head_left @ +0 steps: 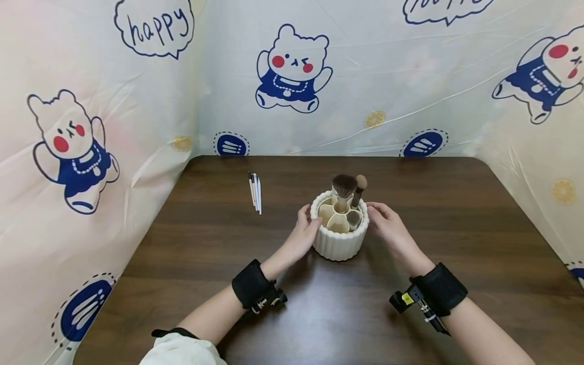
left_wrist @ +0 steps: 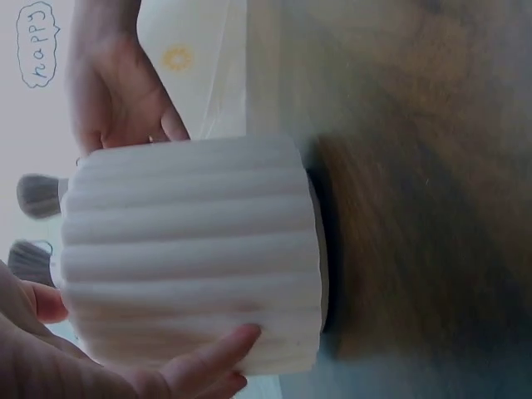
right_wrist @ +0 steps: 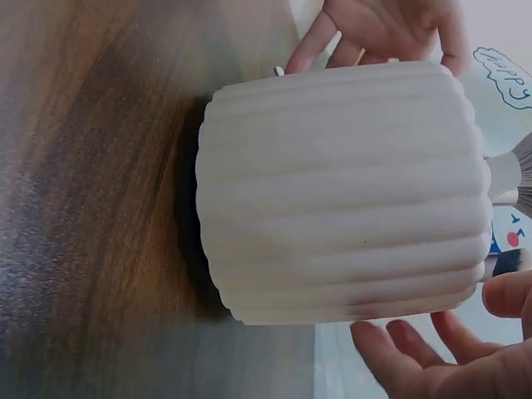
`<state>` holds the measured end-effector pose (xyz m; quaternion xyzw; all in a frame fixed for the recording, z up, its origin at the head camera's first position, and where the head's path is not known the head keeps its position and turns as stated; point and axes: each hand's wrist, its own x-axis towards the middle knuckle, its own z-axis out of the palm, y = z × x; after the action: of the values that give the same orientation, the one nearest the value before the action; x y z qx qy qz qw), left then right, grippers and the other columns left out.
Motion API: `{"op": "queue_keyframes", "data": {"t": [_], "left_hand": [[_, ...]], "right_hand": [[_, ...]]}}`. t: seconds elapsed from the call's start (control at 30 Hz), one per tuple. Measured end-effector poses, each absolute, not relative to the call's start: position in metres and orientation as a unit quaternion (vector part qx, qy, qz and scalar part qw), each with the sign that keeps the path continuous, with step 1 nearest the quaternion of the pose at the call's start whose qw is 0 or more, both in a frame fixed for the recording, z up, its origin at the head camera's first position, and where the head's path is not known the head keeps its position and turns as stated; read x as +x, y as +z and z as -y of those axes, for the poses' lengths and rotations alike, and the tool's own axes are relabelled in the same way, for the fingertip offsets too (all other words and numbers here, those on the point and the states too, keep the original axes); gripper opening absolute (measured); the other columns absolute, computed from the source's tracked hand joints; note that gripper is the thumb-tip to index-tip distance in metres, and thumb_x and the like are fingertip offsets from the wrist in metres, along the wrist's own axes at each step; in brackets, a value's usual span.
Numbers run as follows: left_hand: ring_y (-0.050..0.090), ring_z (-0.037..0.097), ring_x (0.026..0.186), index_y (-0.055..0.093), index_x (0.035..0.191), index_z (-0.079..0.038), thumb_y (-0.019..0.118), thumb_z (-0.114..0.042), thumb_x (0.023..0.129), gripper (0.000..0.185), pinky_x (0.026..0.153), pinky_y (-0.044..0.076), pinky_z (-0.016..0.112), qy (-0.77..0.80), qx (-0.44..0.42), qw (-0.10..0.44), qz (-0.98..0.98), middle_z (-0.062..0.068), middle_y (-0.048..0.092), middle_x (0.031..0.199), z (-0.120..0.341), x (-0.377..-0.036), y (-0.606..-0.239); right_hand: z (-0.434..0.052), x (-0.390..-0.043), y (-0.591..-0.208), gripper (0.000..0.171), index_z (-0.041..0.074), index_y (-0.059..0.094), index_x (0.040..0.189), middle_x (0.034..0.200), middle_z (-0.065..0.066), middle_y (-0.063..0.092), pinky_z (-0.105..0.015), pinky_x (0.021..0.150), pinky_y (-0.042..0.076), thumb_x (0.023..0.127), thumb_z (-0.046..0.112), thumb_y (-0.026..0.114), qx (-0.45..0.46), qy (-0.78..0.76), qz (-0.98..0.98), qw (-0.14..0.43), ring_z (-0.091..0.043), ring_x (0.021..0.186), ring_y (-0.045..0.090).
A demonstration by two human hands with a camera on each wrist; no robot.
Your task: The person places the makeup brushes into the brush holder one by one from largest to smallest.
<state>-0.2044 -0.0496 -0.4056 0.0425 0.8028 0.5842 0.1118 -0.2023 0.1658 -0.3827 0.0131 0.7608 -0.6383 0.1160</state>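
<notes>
Hands flank a ribbed white brush holder (head_left: 339,242) on the table (head_left: 191,263). Left hand (head_left: 304,233) and right hand (head_left: 388,228) touch its sides with relaxed, nearly straight fingers, gripping nothing.

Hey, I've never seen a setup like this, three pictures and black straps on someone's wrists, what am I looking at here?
No machine here: a person works with bare hands. The wide picture comes from a camera on their head; the other two come from cameras in the black wrist straps, so they show the same pot close up and sideways. On the dark wooden table stands a ribbed white brush holder with two makeup brushes upright in its compartments. The left hand and right hand lie against its two sides, fingers fairly straight. A few thin pencil-like sticks lie apart on the table, further back to the left. Cartoon bear sheets wall in the table.
</notes>
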Motion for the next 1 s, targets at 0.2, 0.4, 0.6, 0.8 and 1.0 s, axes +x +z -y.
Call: {"op": "queue_keyframes", "data": {"t": [0.2,0.4,0.6,0.8,1.0], "left_hand": [[0.022,0.034,0.145,0.012,0.147,0.001,0.04,-0.032,0.097,0.066,0.118,0.023,0.046,0.588,0.036,0.114,-0.8,0.027,0.018,0.152,0.047,-0.194,-0.406],[0.027,0.033,0.143,0.016,0.146,0.0,0.041,-0.028,0.098,0.061,0.116,0.026,0.045,0.587,0.051,0.106,-0.801,0.025,0.026,0.149,0.046,-0.195,-0.407],[0.035,0.032,0.137,0.019,0.147,-0.001,0.038,-0.026,0.097,0.059,0.113,0.031,0.047,0.575,0.053,0.101,-0.81,0.023,0.034,0.145,0.048,-0.2,-0.405],[0.034,0.031,0.137,0.023,0.147,-0.002,0.036,-0.026,0.095,0.058,0.113,0.03,0.047,0.565,0.057,0.097,-0.817,0.022,0.036,0.145,0.052,-0.207,-0.406],[0.038,0.031,0.134,0.025,0.146,-0.001,0.036,-0.025,0.094,0.059,0.112,0.032,0.046,0.567,0.07,0.093,-0.816,0.022,0.042,0.14,0.054,-0.21,-0.406]], "right_hand": [[-0.166,-0.211,-0.383,0.058,0.003,0.018,0.152,0.158,-0.018,0.019,-0.048,0.117,0.027,0.104,0.035,0.031,0.01,-0.628,-0.769,0.116,-0.031,0.146,0.024],[-0.163,-0.214,-0.382,0.057,0.0,0.018,0.151,0.157,-0.021,0.021,-0.048,0.117,0.027,0.105,0.031,0.031,0.011,-0.613,-0.781,0.121,-0.033,0.145,0.023],[-0.163,-0.211,-0.384,0.058,-0.003,0.017,0.15,0.156,-0.024,0.021,-0.049,0.115,0.03,0.104,0.028,0.034,0.005,-0.611,-0.781,0.127,-0.034,0.144,0.025],[-0.161,-0.209,-0.385,0.058,-0.006,0.018,0.149,0.152,-0.027,0.026,-0.049,0.113,0.032,0.104,0.025,0.036,0.01,-0.618,-0.776,0.125,-0.035,0.141,0.029],[-0.16,-0.207,-0.383,0.058,-0.006,0.018,0.149,0.15,-0.028,0.029,-0.05,0.113,0.033,0.104,0.026,0.036,0.018,-0.619,-0.775,0.127,-0.036,0.139,0.032]]}}
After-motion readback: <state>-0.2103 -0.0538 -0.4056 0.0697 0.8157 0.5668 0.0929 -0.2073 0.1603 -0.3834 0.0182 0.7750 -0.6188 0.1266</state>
